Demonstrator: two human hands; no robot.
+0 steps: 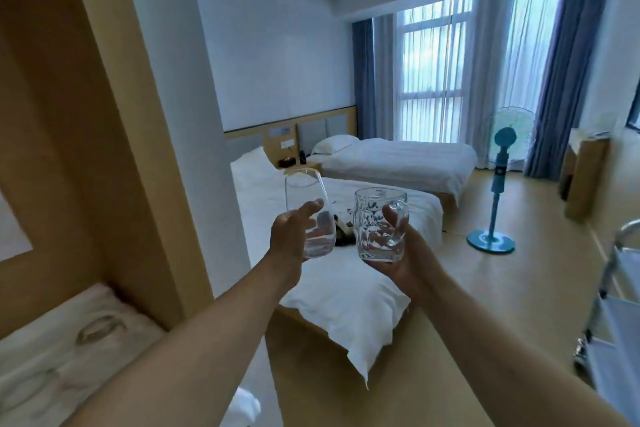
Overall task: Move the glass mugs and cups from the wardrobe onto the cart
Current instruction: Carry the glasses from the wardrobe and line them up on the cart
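Mid-frame, both arms are stretched out over the bed [346, 291], left hand [291, 236] wrapped round a smooth glass cup [308, 211] and right hand [398, 246] curled on a dimpled glass mug [377, 222], wardrobe [86, 149] far left, cart [616, 288] at the right edge.
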